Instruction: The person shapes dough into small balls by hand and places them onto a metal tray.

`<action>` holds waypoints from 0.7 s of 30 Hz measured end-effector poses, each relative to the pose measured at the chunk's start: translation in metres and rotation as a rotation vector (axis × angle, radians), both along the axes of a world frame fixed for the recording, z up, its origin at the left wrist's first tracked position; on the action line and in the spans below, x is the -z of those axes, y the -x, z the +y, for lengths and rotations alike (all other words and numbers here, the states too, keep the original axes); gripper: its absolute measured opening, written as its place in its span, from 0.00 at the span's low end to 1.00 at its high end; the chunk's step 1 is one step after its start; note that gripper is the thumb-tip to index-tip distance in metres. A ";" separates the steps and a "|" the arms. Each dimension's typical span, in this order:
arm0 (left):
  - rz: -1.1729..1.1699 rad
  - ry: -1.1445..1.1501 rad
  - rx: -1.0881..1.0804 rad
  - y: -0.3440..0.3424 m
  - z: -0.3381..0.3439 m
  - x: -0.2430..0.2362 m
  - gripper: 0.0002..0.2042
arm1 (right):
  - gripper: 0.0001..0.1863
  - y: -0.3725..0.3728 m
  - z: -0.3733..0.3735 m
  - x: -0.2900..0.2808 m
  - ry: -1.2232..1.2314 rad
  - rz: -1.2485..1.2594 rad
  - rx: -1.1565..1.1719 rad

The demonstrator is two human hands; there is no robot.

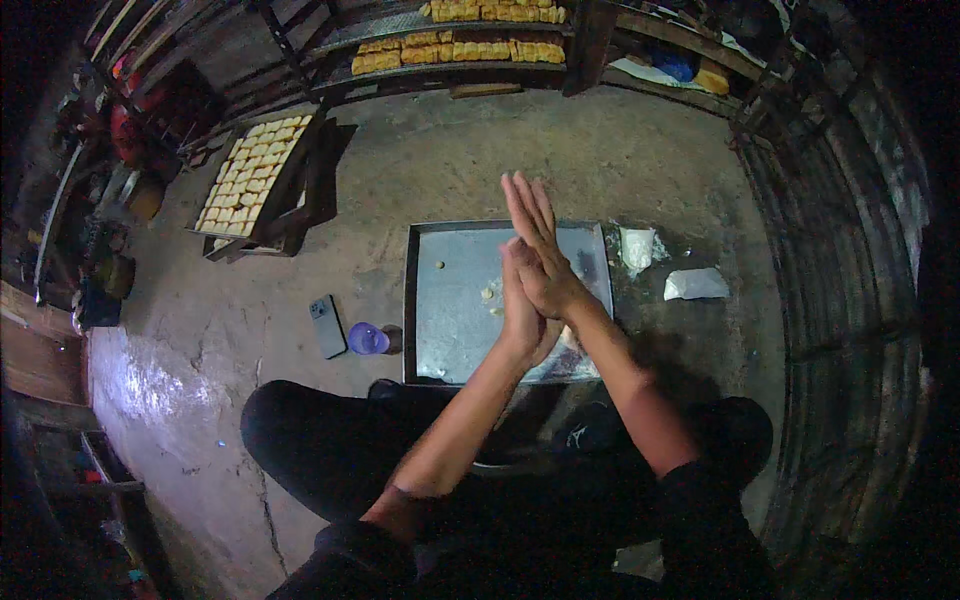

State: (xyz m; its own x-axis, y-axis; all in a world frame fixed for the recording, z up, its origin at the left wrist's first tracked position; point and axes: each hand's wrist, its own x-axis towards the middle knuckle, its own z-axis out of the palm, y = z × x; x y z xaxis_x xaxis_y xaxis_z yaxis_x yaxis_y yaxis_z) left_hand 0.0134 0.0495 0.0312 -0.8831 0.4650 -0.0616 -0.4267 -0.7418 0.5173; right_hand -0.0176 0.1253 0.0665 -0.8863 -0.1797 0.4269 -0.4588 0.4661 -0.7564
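Note:
My left hand (516, 305) and my right hand (546, 278) are pressed palm to palm above a shallow metal tray (450, 350). The right hand's fingers stretch out straight, pointing away from me. Most of the left hand's fingers lie behind the right hand, and its visible part is held flat. Whatever may lie between the palms is hidden. On the tray are a small pale lump (487, 294) that looks like dough and a tiny round ball (440, 265). A larger pale piece (568, 337) shows beside my right wrist. White powder dusts the tray's near right part.
A phone (327, 326) and a purple cup (369, 339) lie left of the tray. Two white bags (637, 248) (697, 284) rest to its right. A tray of pale baked pieces (252, 175) leans at far left. Shelves (400, 75) with golden loaves line the back.

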 end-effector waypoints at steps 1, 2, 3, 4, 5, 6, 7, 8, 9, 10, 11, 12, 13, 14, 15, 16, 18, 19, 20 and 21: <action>-0.044 -0.035 0.007 0.004 -0.002 0.002 0.40 | 0.48 0.000 0.005 0.010 -0.035 0.025 -0.021; -0.088 -0.069 0.016 0.008 -0.005 0.005 0.39 | 0.48 -0.001 0.007 0.022 -0.071 0.048 -0.043; -0.136 -0.083 -0.001 0.010 -0.017 0.006 0.38 | 0.48 -0.003 0.000 0.029 -0.084 0.070 -0.089; -0.203 -0.123 -0.070 0.017 -0.023 0.004 0.39 | 0.51 -0.004 -0.005 0.028 -0.109 0.055 -0.093; -0.271 -0.163 -0.137 0.027 -0.027 0.002 0.39 | 0.53 -0.006 -0.012 0.027 -0.148 0.094 -0.123; -0.337 -0.206 -0.197 0.036 -0.029 -0.001 0.40 | 0.55 -0.012 -0.019 0.020 -0.192 0.134 -0.146; -0.405 -0.240 -0.259 0.041 -0.033 -0.001 0.40 | 0.56 -0.019 -0.028 0.012 -0.227 0.171 -0.169; -0.418 -0.238 -0.290 0.042 -0.036 -0.001 0.41 | 0.57 -0.025 -0.040 0.003 -0.203 0.204 -0.189; -0.379 -0.197 -0.279 0.042 -0.037 -0.002 0.41 | 0.58 -0.030 -0.048 -0.004 -0.187 0.236 -0.207; -0.320 -0.133 -0.247 0.038 -0.036 -0.002 0.42 | 0.57 -0.032 -0.048 -0.010 -0.210 0.266 -0.206; -0.247 -0.057 -0.205 0.033 -0.032 -0.001 0.42 | 0.56 -0.028 -0.045 -0.008 -0.119 0.226 -0.188; -0.184 0.009 -0.164 0.030 -0.026 -0.001 0.43 | 0.56 -0.019 -0.039 -0.002 -0.029 0.186 -0.169; -0.129 0.083 -0.126 0.025 -0.017 -0.006 0.43 | 0.56 -0.010 -0.033 0.001 0.064 0.149 -0.156; -0.090 0.136 -0.103 0.022 -0.013 -0.010 0.43 | 0.53 -0.004 -0.022 0.004 0.080 0.169 -0.142; -0.071 0.169 -0.081 0.019 -0.010 -0.010 0.44 | 0.51 0.002 -0.011 0.011 0.083 0.148 -0.098; -0.060 0.182 -0.073 0.017 -0.010 -0.011 0.44 | 0.50 0.003 -0.003 0.016 0.087 0.123 -0.057; -0.065 0.158 -0.102 0.018 -0.011 -0.013 0.43 | 0.44 0.001 0.004 0.023 0.049 0.099 -0.028; -0.053 0.143 -0.083 0.017 -0.017 -0.022 0.43 | 0.44 -0.002 0.002 0.026 0.020 0.121 -0.053; -0.077 0.058 -0.090 0.026 -0.025 -0.011 0.44 | 0.45 -0.005 -0.005 0.030 -0.009 0.143 -0.078; -0.099 -0.031 -0.097 0.034 -0.029 -0.001 0.45 | 0.45 -0.007 -0.013 0.033 -0.040 0.166 -0.104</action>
State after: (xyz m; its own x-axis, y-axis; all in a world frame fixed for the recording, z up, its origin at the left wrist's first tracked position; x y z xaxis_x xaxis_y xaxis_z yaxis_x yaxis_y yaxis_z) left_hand -0.0209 0.0209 0.0318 -0.9142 0.3811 -0.1379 -0.4004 -0.7969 0.4523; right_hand -0.0104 0.1127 0.0340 -0.7801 -0.2868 0.5560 -0.6230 0.4380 -0.6481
